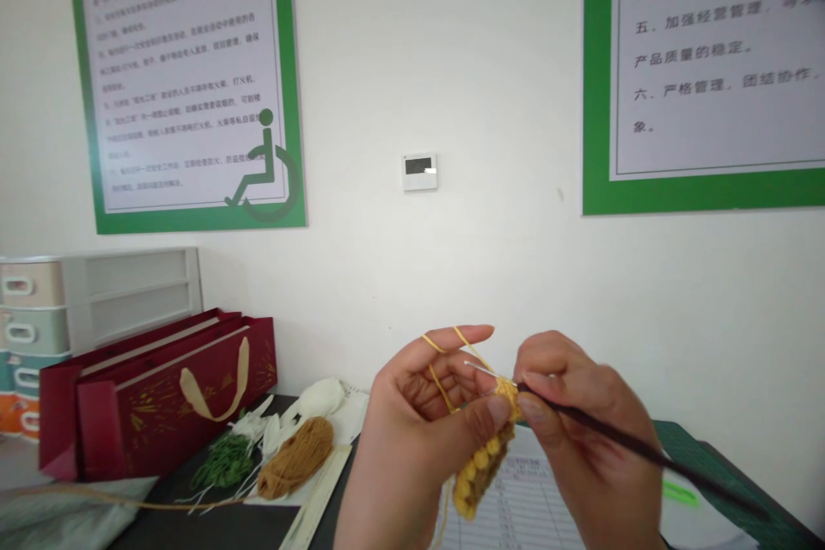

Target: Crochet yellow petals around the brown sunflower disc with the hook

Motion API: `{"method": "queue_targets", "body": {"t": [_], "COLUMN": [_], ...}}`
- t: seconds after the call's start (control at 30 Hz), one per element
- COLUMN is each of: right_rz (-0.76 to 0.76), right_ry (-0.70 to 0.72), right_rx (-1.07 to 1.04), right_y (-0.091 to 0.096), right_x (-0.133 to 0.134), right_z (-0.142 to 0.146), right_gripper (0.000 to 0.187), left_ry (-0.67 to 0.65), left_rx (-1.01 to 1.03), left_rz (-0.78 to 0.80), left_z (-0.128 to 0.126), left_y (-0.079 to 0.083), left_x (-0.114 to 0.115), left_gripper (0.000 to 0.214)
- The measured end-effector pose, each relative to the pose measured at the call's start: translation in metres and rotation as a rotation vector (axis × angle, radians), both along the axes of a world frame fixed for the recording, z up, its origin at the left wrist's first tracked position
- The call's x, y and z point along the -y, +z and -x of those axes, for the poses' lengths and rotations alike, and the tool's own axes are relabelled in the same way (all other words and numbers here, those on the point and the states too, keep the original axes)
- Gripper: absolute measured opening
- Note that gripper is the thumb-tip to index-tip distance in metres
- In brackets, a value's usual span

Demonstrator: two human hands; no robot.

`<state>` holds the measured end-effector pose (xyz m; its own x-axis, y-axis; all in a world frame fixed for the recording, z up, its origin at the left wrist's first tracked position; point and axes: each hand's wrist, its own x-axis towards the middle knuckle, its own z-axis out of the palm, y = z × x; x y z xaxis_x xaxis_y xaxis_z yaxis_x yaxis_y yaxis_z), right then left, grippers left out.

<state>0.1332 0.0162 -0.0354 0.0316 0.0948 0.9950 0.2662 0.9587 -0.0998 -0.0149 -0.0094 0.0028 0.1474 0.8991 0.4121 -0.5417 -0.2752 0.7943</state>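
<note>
Left hand [412, 421] is pinching the yellow crochet piece [473, 479], lower right of center, thumb [480, 425] kinda hiding some; right hand [589, 430] is clamping a dark-handled crochet hook [632, 444], fingers [554, 354] blocking part.

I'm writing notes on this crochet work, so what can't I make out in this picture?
All in the head view:
Yellow crochet piece: partly hidden behind the left hand.
Dark hook handle: its front part is partly covered by the right hand.
Printed sheet: partly covered by the hands; its print is too small to read.
Red bags: their walls hide any contents.
Right poster: cut off by the top and right edges.
</note>
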Motion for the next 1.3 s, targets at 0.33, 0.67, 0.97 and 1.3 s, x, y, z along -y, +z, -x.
{"method": "queue_targets", "body": {"t": [0.33,0.67,0.97,1.3], "right_rz": [-0.084,0.151,0.356,0.562], "right_ry": [0.254,0.473,0.683,0.673], "right_rx": [-0.156,-0.322,-0.334,-0.289], "right_y": [-0.006,-0.005,0.000,-0.002], "right_x": [-0.002,0.013,0.017,0.005], "right_z": [0.005,0.017,0.011,0.012], "right_gripper": [0.015,0.004,0.015,0.024], "left_ry": [-0.386,-0.480,-0.450,-0.125], "left_rx": [0.000,-0.054,-0.088,-0.178], "left_rz": [0.152,0.050,0.131,-0.013], "left_z": [0.002,0.011,0.009,0.009], "left_y": [-0.007,-0.011,-0.006,-0.009], "left_x": [-0.011,-0.019,-0.007,-0.011], "left_gripper": [0.048,0.037,0.043,0.026]}}
